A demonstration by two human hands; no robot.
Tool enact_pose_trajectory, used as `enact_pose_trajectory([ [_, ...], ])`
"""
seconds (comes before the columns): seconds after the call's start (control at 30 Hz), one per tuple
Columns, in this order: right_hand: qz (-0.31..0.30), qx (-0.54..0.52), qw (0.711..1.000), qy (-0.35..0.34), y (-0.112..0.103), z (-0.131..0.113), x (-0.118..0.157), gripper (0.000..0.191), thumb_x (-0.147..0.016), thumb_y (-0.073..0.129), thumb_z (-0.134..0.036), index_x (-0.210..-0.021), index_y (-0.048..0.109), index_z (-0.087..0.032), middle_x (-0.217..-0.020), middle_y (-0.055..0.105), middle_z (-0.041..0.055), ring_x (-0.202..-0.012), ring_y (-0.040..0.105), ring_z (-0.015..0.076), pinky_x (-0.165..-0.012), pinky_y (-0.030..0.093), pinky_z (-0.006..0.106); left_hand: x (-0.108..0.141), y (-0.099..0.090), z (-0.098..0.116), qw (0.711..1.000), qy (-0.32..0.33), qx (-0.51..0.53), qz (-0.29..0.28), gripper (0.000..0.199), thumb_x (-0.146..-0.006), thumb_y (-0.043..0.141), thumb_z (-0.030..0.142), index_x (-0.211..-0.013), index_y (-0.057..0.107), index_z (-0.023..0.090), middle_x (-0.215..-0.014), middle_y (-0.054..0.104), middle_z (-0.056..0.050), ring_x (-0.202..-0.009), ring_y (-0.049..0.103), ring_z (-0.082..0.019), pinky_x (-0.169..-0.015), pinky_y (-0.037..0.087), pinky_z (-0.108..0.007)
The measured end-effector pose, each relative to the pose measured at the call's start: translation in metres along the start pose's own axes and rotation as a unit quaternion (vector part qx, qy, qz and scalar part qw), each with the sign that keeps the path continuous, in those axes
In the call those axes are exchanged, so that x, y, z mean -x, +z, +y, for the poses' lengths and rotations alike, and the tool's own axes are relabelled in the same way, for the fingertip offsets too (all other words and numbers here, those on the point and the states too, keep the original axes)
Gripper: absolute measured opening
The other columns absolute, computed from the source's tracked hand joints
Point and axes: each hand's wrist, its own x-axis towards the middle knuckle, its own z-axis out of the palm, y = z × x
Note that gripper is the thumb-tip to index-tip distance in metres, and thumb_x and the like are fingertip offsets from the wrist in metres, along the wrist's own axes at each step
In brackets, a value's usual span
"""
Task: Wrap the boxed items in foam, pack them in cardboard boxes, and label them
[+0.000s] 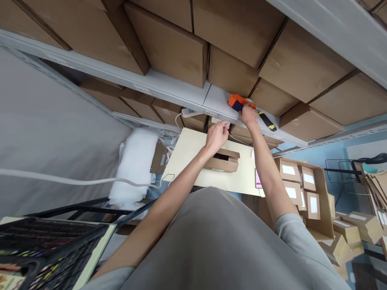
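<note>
My right hand [249,115] reaches up to the white shelf ledge, its fingers closed on an orange and dark blue tool [238,100] whose exact kind I cannot make out. A black and yellow utility knife [267,121] lies just right of that hand. Lower and further left, my left hand [217,137] is at the ledge's front edge with fingers curled together. Whatever small thing they may pinch is hidden. Below it, on the cream tabletop [193,143], rests a narrow cardboard box [222,161] with its top open. My left forearm covers part of that box.
Large cardboard boxes [236,28] fill the shelf overhead. A phone [258,179] lies at the table's right edge. White wrapping [133,165] stands left, near a black crate [51,249]. A carton [322,201] of small labelled boxes stands right. A white power strip [190,112] sits under the ledge.
</note>
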Motion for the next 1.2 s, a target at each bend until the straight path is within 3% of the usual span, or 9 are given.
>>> enact_pose_trajectory([
  [0.1, 0.04, -0.069, 0.996, -0.047, 0.002, 0.007, 0.03, 0.054, -0.114, 0.054, -0.04, -0.153, 0.05, -0.004, -0.144, 0.07, 0.0321, -0.14, 0.069, 0.0468, -0.123, 0.05, 0.071, 0.033, -0.014, -0.013, 0.999, -0.02, 0.039, 0.029, 0.034, -0.097, 0.063, 0.007, -0.125, 0.079, 0.02, -0.115, 0.086, -0.007, -0.103, 0.082, -0.024, -0.104, 0.065, -0.04],
  [0.2, 0.049, -0.198, 0.975, -0.086, 0.009, -0.001, 0.096, 0.06, -0.116, 0.05, -0.057, -0.158, 0.049, -0.015, -0.15, 0.069, 0.0235, -0.141, 0.069, 0.0412, -0.121, 0.056, 0.063, 0.071, -0.028, -0.021, 0.994, -0.028, 0.09, 0.063, 0.028, -0.102, 0.064, 0.014, -0.125, 0.077, 0.022, -0.117, 0.084, -0.007, -0.107, 0.081, -0.022, -0.106, 0.065, -0.039],
  [0.3, 0.003, -0.379, 0.922, -0.086, 0.025, -0.024, 0.175, 0.061, -0.111, 0.054, -0.072, -0.145, 0.06, -0.021, -0.134, 0.077, 0.0161, -0.126, 0.074, 0.0336, -0.117, 0.06, 0.054, 0.107, -0.036, -0.021, 0.988, -0.034, 0.129, 0.071, 0.018, -0.104, 0.068, 0.022, -0.119, 0.077, 0.023, -0.118, 0.083, -0.007, -0.108, 0.081, -0.021, -0.105, 0.066, -0.038],
  [0.37, -0.039, -0.469, 0.88, -0.061, 0.038, -0.042, 0.22, 0.062, -0.107, 0.06, -0.076, -0.141, 0.063, -0.024, -0.135, 0.077, 0.0137, -0.126, 0.075, 0.0307, -0.117, 0.061, 0.049, 0.127, -0.035, -0.02, 0.988, -0.041, 0.132, 0.063, 0.013, -0.102, 0.073, 0.025, -0.114, 0.076, 0.023, -0.115, 0.082, -0.006, -0.107, 0.08, -0.021, -0.104, 0.067, -0.038],
  [0.47, -0.075, -0.531, 0.844, -0.011, 0.055, -0.064, 0.264, 0.064, -0.104, 0.065, -0.078, -0.14, 0.064, -0.026, -0.134, 0.078, 0.0116, -0.125, 0.075, 0.0287, -0.117, 0.061, 0.047, 0.151, -0.031, -0.024, 0.987, -0.07, 0.13, 0.061, 0.014, -0.098, 0.078, 0.025, -0.112, 0.074, 0.024, -0.11, 0.082, -0.005, -0.102, 0.079, -0.021, -0.1, 0.067, -0.038],
  [0.6, -0.078, -0.547, 0.833, 0.026, 0.066, -0.077, 0.287, 0.067, -0.1, 0.069, -0.08, -0.137, 0.066, -0.025, -0.13, 0.078, 0.0115, -0.122, 0.074, 0.028, -0.115, 0.061, 0.046, 0.17, -0.031, -0.034, 0.981, -0.102, 0.161, 0.042, 0.015, -0.101, 0.076, 0.032, -0.113, 0.073, 0.023, -0.111, 0.081, -0.006, -0.1, 0.079, -0.02, -0.099, 0.068, -0.037],
  [0.87, -0.104, -0.56, 0.821, 0.031, 0.071, -0.088, 0.303, 0.065, -0.097, 0.072, -0.083, -0.127, 0.072, -0.026, -0.123, 0.081, 0.0085, -0.116, 0.077, 0.0271, -0.111, 0.063, 0.045, 0.184, -0.056, -0.051, 0.982, -0.096, 0.162, -0.031, 0.029, -0.107, 0.071, 0.051, -0.117, 0.077, 0.024, -0.117, 0.079, -0.009, -0.105, 0.077, -0.023, -0.101, 0.069, -0.039],
  [1.07, -0.113, -0.494, 0.862, -0.019, 0.054, -0.094, 0.309, 0.06, -0.104, 0.068, -0.077, -0.141, 0.069, -0.03, -0.133, 0.08, 0.009, -0.125, 0.076, 0.0305, -0.117, 0.062, 0.05, 0.169, -0.087, -0.045, 0.98, -0.091, 0.175, 0.026, 0.05, -0.109, 0.066, 0.06, -0.15, 0.068, 0.031, -0.142, 0.069, -0.011, -0.132, 0.073, -0.027, -0.107, 0.068, -0.041],
  [1.2, -0.131, -0.424, 0.894, -0.06, 0.039, -0.092, 0.311, 0.048, -0.106, 0.069, -0.069, -0.135, 0.072, -0.031, -0.124, 0.08, 0.0101, -0.117, 0.076, 0.0336, -0.113, 0.064, 0.054, 0.144, -0.117, -0.036, 0.984, -0.061, 0.165, -0.003, 0.047, -0.106, 0.07, 0.063, -0.141, 0.075, 0.032, -0.137, 0.069, -0.009, -0.137, 0.071, -0.031, -0.112, 0.066, -0.048],
])
